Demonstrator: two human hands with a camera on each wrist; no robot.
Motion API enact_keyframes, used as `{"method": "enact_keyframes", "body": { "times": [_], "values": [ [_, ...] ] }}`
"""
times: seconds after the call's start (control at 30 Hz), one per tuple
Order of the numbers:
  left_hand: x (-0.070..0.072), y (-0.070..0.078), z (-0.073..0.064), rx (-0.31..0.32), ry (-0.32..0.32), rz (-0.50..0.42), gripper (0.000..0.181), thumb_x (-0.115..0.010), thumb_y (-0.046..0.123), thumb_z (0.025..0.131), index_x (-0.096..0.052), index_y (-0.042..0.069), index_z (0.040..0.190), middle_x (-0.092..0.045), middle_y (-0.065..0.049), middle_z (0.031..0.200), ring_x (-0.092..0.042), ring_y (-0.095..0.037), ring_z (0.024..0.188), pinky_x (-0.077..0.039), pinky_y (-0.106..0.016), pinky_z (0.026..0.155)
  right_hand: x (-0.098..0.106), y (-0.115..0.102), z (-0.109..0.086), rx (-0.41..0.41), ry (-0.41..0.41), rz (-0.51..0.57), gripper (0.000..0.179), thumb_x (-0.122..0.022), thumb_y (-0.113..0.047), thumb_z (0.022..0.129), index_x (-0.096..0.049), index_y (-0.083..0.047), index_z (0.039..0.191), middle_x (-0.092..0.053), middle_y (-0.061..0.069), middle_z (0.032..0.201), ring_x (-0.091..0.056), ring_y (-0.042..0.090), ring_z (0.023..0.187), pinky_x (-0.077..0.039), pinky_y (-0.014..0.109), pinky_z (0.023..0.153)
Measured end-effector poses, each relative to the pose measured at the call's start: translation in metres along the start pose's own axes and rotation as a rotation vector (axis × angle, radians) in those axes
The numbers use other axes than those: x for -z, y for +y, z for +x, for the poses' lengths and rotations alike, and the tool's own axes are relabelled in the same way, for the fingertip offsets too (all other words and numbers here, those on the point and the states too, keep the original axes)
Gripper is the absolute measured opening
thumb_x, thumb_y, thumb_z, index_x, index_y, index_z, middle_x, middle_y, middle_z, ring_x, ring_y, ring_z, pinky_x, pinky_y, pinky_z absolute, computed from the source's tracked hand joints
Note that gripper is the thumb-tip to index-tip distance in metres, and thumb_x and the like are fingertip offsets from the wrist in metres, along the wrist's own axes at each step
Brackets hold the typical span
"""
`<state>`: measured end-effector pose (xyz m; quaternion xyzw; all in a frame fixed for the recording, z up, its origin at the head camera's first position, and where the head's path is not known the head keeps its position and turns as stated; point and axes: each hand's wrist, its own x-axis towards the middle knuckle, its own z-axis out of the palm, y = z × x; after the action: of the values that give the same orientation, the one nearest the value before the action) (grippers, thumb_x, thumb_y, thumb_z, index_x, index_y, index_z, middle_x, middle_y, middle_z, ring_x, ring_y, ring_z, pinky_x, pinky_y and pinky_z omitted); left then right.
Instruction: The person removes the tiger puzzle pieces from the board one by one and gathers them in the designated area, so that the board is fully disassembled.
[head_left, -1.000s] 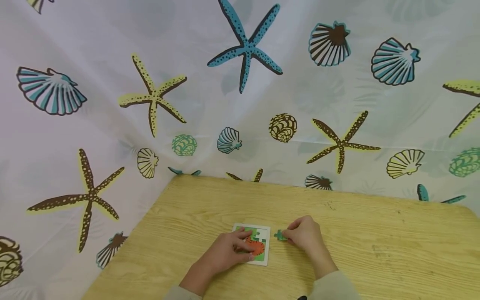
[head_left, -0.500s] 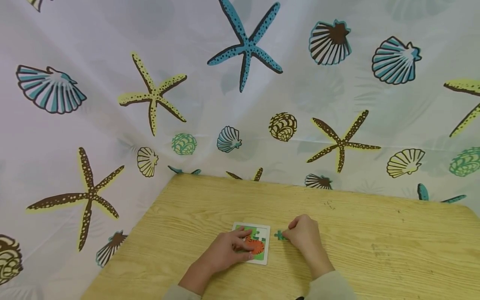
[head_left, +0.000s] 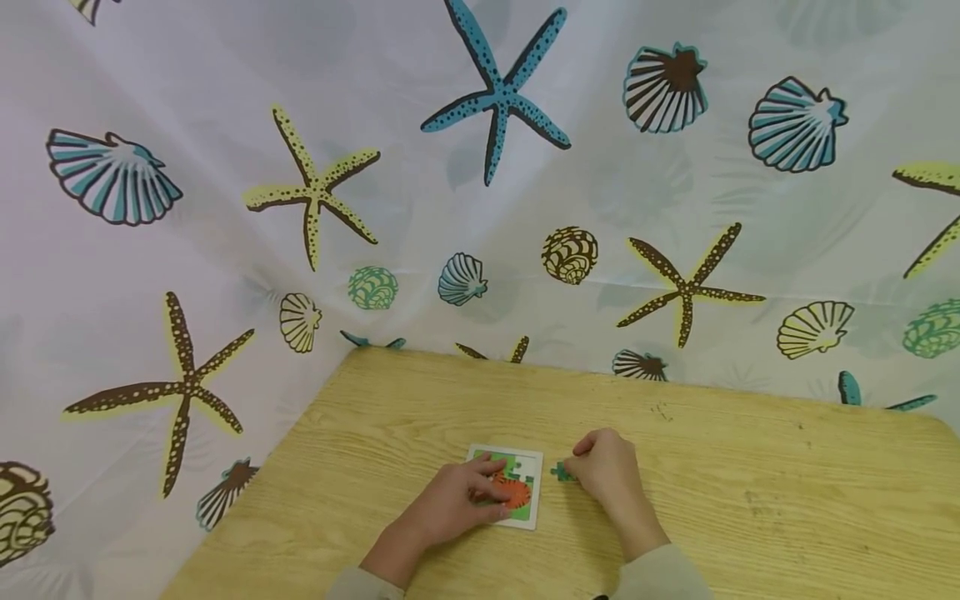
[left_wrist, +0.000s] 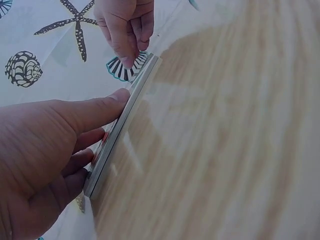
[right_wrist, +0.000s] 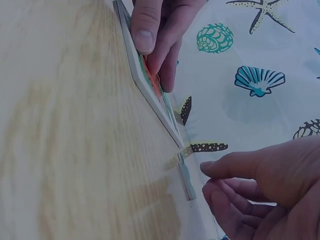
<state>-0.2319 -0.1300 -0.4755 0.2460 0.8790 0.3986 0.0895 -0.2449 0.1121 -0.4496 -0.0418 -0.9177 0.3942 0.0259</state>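
A small square jigsaw puzzle point(head_left: 515, 495) with an orange striped animal on green lies on the table in a white frame point(head_left: 537, 492). Its upper right part shows bare white backing. My left hand point(head_left: 456, 502) rests on it, with the thumb at the near edge and fingertips on the picture. Right of the frame, a green puzzle piece point(head_left: 562, 472) lies flat on the wood. My right hand point(head_left: 609, 469) hovers over its right end, fingers loosely curled. In the right wrist view, a narrow gap separates the thumb tip from the piece point(right_wrist: 186, 177).
The wood-grain table point(head_left: 750, 483) stretches out on both sides of the puzzle. A white curtain point(head_left: 420, 217) printed with starfish and shells hangs along its back and left edges.
The green piece, slightly tilted a second ago, now lies flatter beside the frame. My right hand has shifted very slightly; the left hand keeps its place. The head view has drifted a little.
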Motion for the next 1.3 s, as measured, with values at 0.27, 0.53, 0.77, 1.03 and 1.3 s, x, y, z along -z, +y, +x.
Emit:
{"method": "enact_keyframes", "body": {
  "times": [0.27,0.53,0.77,1.03,1.3],
  "values": [
    [0.001,0.001,0.001,-0.002,0.010,0.018,0.024,-0.079,0.033,0.085,-0.081,0.017,0.101,-0.055,-0.013,0.146,-0.039,-0.038,0.145,-0.037,-0.059,0.113,-0.007,-0.007,-0.003,0.114,-0.200,0.155,0.007,-0.078,-0.011,0.086,-0.076,-0.005,0.087,-0.070,0.001,0.074,-0.064,0.012,0.062,-0.052,0.024,0.056],
    [0.000,0.000,0.001,0.000,0.015,0.021,0.024,-0.079,0.033,0.085,-0.081,0.017,0.103,-0.055,-0.012,0.146,-0.039,-0.038,0.145,-0.037,-0.059,0.114,-0.016,-0.008,-0.006,0.158,-0.323,0.151,0.015,-0.080,-0.012,0.083,-0.077,-0.002,0.095,-0.068,0.001,0.075,-0.060,0.011,0.065,-0.050,0.025,0.059],
    [-0.001,0.000,0.000,-0.002,0.018,0.023,0.023,-0.079,0.032,0.086,-0.081,0.017,0.103,-0.056,-0.011,0.146,-0.040,-0.037,0.145,-0.037,-0.058,0.114,-0.021,-0.006,-0.005,0.196,-0.344,0.116,0.022,-0.083,-0.010,0.080,-0.077,-0.002,0.099,-0.066,-0.001,0.077,-0.056,0.011,0.071,-0.048,0.025,0.063],
    [-0.002,-0.001,0.000,0.003,0.031,-0.008,0.023,-0.080,0.030,0.086,-0.081,0.014,0.102,-0.057,-0.011,0.145,-0.039,-0.038,0.145,-0.037,-0.058,0.114,-0.021,-0.007,-0.006,0.233,-0.358,0.082,0.021,-0.085,-0.012,0.079,-0.078,-0.003,0.097,-0.064,-0.003,0.072,-0.053,0.011,0.066,-0.044,0.025,0.058],
    [-0.004,0.000,0.001,0.015,0.052,-0.007,0.021,-0.080,0.031,0.085,-0.082,0.015,0.098,-0.059,-0.010,0.143,-0.042,-0.036,0.143,-0.039,-0.055,0.113,-0.021,-0.008,-0.006,0.214,-0.347,0.078,0.018,-0.085,-0.011,0.078,-0.077,-0.004,0.092,-0.064,-0.001,0.074,-0.054,0.012,0.068,-0.046,0.025,0.060]
  ]
}}
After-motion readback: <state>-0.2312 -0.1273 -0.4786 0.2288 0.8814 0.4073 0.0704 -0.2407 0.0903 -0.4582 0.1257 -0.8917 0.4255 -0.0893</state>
